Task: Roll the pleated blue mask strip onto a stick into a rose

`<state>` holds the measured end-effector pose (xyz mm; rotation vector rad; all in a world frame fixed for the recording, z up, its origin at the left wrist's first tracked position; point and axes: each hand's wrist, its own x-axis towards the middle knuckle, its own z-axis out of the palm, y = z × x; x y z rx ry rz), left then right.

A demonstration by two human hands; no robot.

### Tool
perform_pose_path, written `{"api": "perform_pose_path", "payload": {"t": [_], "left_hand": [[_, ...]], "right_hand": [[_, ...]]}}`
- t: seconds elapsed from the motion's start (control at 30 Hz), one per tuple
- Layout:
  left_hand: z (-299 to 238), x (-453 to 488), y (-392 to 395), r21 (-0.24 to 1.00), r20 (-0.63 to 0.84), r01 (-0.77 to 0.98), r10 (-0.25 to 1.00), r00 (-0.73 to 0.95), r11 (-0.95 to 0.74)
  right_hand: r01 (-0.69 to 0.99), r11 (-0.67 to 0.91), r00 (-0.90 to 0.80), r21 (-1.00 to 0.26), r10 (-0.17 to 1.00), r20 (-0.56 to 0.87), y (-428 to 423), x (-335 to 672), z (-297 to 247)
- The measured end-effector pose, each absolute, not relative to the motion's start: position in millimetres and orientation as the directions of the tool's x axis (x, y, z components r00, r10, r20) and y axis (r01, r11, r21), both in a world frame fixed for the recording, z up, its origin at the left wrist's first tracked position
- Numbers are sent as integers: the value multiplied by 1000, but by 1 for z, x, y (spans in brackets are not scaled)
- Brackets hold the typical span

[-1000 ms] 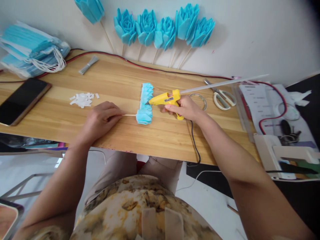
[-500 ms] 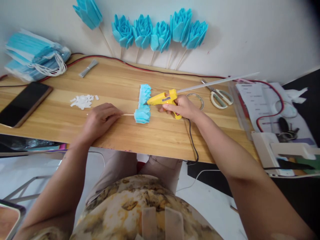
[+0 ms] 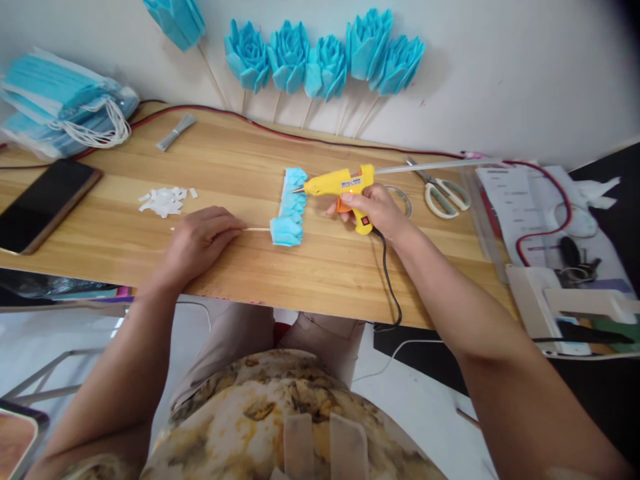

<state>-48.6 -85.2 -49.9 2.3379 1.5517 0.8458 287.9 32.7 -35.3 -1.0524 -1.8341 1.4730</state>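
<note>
My left hand [image 3: 207, 237] is closed on a thin wooden stick [image 3: 257, 229] lying flat over the table. At the stick's right end sits a small rolled blue flower [image 3: 287, 231]. From it a pleated blue fabric strip [image 3: 294, 193] runs away from me along the tabletop. My right hand [image 3: 375, 212] grips a yellow hot glue gun [image 3: 345, 185] with an orange trigger and a long clear glue stick in its back. The gun's metal nozzle points left, at the far part of the strip; whether it touches is unclear.
Finished blue flowers [image 3: 327, 67] on sticks lean against the wall. Face masks [image 3: 60, 100], a phone [image 3: 47, 203], white scraps [image 3: 163, 201] and grey ties [image 3: 176, 132] lie left. Scissors [image 3: 445, 197], a tape roll [image 3: 400, 200] and papers [image 3: 515, 207] lie right. A black cord [image 3: 391, 287] hangs from the gun.
The glue gun in my right hand has moved away from me and slightly right, its nozzle passing from near the rolled flower to farther up the strip. My left hand stays in place.
</note>
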Motion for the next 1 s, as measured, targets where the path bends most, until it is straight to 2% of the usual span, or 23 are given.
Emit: {"api": "perform_pose_path", "payload": {"t": [0.37,0.63,0.9,1.0], "left_hand": [[-51,-49,-87,470,347,780,899,268,-414],[-57,-52,-85,472,387,760,880,276,-446],[-50,-51,-86,458,309,796,911,275,-396],[-51,-50,-86,467,336,786,903,268,-407]], "right_hand": [[323,136,-555,-937,829,-72,34,292,-34],[297,147,-632,-944,771,-79,40,300,-34],[270,119,-652,-955,752,-90,40,302,-26],[298,121,-669,-947,734,-117,40,302,-26]]}}
